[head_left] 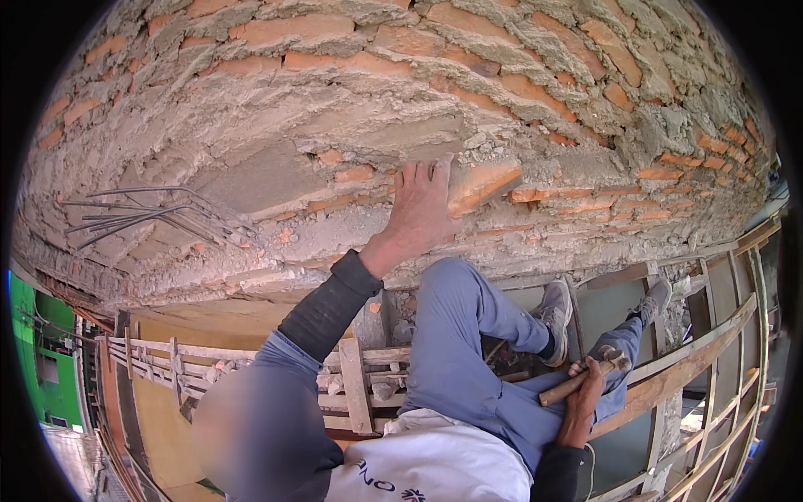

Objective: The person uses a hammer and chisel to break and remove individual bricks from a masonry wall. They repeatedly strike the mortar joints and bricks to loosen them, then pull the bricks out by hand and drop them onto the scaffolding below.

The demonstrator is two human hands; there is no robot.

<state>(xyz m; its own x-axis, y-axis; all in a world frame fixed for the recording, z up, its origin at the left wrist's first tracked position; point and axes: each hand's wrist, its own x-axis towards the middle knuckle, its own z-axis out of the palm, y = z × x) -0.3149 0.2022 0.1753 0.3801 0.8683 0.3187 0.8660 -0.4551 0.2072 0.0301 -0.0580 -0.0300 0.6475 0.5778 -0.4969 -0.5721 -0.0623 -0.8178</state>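
My left hand [418, 201] reaches forward to the rough brick wall. Its fingers and thumb close around the near-left end of an orange brick [487, 184] with crumbly grey mortar on top. Whether that brick is loose or still bonded, I cannot tell. Low on the right, beside my leg, my right hand [587, 391] is wrapped around the wooden handle of a hammer [562, 390]. The hammer's head lies just past my fingers, partly hidden.
Bent steel bars [138, 216] stick out of the wall on the left. Wooden scaffold rails [686, 347] run along the right, with gaps between them. Slats holding rubble [355, 385] lie below my left arm. My shoes [554, 318] rest near the wall's foot.
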